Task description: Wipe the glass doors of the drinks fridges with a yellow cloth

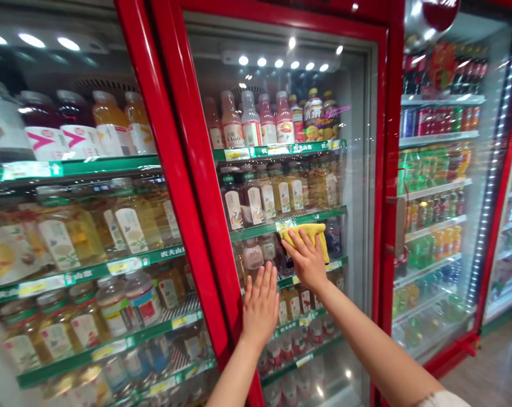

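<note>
My right hand (309,263) holds a folded yellow cloth (318,233) pressed to the glass door (360,169) of a red-framed drinks fridge. Its fingers lie spread over the cloth, whose top and right edges show beyond them. To the left and slightly lower, my left hand (261,305) is open against the same glass. Its fingers are straight and point upward, with nothing held. Bottles of tea (269,199) stand on a shelf behind the glass, above both hands.
A red door frame (192,169) divides this door from another glass-fronted fridge section on the left, stocked with juice bottles (130,220). On the right, a metal handle (395,226) sits by a further fridge with rows of coloured drinks (425,167). Grey floor (493,362) shows at lower right.
</note>
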Motion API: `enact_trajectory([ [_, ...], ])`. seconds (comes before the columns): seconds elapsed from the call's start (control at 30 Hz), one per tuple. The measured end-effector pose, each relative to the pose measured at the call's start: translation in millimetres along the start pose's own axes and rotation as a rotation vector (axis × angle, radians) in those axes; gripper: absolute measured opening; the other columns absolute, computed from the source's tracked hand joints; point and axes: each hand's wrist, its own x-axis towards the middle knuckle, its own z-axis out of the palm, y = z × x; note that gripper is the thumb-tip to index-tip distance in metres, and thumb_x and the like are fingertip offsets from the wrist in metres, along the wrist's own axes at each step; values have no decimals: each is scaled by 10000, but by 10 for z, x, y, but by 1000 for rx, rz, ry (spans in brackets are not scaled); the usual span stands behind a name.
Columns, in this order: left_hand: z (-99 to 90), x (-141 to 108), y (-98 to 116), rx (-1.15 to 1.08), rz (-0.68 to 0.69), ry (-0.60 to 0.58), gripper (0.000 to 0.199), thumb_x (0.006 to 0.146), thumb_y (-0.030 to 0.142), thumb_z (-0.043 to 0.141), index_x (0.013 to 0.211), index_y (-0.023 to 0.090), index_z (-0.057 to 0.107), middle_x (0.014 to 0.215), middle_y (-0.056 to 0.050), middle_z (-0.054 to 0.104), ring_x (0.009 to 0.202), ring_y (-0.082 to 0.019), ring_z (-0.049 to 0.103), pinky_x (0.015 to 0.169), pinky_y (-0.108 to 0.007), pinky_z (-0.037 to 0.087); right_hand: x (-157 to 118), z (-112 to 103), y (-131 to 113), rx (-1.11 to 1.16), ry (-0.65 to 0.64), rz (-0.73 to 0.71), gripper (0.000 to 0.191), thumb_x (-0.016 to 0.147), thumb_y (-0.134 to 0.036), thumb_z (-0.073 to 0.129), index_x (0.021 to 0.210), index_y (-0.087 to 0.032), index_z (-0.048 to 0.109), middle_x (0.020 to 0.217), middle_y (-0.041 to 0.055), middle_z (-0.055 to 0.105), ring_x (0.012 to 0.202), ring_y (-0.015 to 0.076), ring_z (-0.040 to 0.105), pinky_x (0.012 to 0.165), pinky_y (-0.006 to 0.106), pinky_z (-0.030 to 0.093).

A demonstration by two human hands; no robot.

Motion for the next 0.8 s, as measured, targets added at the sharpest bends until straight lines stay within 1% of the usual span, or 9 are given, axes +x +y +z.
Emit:
enact_trajectory([
  [0.1, 27, 92, 88, -6, -24, -6, 753, 1017, 362, 482, 1647, 177, 112, 1660, -80, 329, 1589, -212, 173, 1324, -458, 75, -204, -17, 165, -27, 34, 107, 611, 967, -79, 420, 1525, -317, 489, 1607, 59, 455, 1585, 271, 195, 1251, 644, 176],
  [0.2, 65, 178, 157, -13, -21, 2, 741, 1025, 367, 467, 1647, 180, 111, 1658, -84, 334, 1583, -221, 199, 1323, -472, 52, -388, -5, 172, -39, 7, 49, 619, 960, -71, 423, 1526, -313, 488, 1589, 47, 482, 1589, 265, 178, 1257, 637, 164],
  [0.3, 106, 295, 209, -23, -5, 11, 735, 1030, 361, 458, 1647, 178, 104, 1655, -87, 337, 1579, -218, 211, 1322, -461, 35, -239, -60, 234, -29, -71, -74, 588, 976, -132, 469, 1497, -400, 504, 1572, -17, 504, 1567, 247, 258, 1271, 639, 62],
  [0.4, 134, 417, 267, -27, -11, 13, 732, 1029, 344, 454, 1648, 172, 101, 1661, -89, 318, 1583, -220, 193, 1321, -464, 31, -28, -139, 450, -24, -84, -47, 565, 988, -177, 487, 1494, -427, 499, 1591, -17, 479, 1554, 256, 290, 1259, 664, 54],
  [0.47, 148, 469, 316, -25, -17, 13, 738, 1024, 336, 463, 1648, 169, 104, 1665, -88, 308, 1587, -221, 172, 1321, -467, 35, -59, -148, 586, -32, -60, 37, 589, 982, -156, 471, 1517, -401, 478, 1615, 13, 444, 1566, 276, 257, 1244, 678, 135],
  [0.57, 184, 491, 397, -23, -6, 8, 754, 1016, 332, 482, 1647, 167, 104, 1667, -90, 304, 1590, -217, 156, 1322, -464, 38, -313, -87, 636, -39, -26, 157, 679, 944, -88, 438, 1574, -341, 404, 1645, 59, 388, 1591, 304, 151, 1214, 695, 224],
  [0.67, 238, 495, 465, -24, 19, 1, 744, 1020, 330, 469, 1647, 170, 103, 1669, -89, 302, 1590, -213, 149, 1320, -471, 20, -442, -47, 617, -13, -62, 72, 705, 937, -80, 430, 1579, -367, 384, 1636, 36, 403, 1592, 290, 152, 1231, 692, 187],
  [0.73, 273, 512, 496, -26, 23, -3, 735, 1021, 325, 461, 1647, 176, 106, 1670, -86, 299, 1591, -214, 139, 1319, -479, 11, -366, -70, 692, 7, -91, 6, 666, 955, -109, 439, 1550, -406, 426, 1623, 5, 430, 1582, 270, 203, 1254, 661, 156],
  [0.8, 303, 538, 520, -27, 17, -4, 736, 1017, 323, 470, 1647, 180, 116, 1672, -85, 296, 1593, -215, 129, 1318, -481, 2, -261, -108, 851, 17, -75, 27, 634, 967, -129, 442, 1534, -410, 452, 1621, 4, 438, 1577, 269, 224, 1256, 650, 161],
])
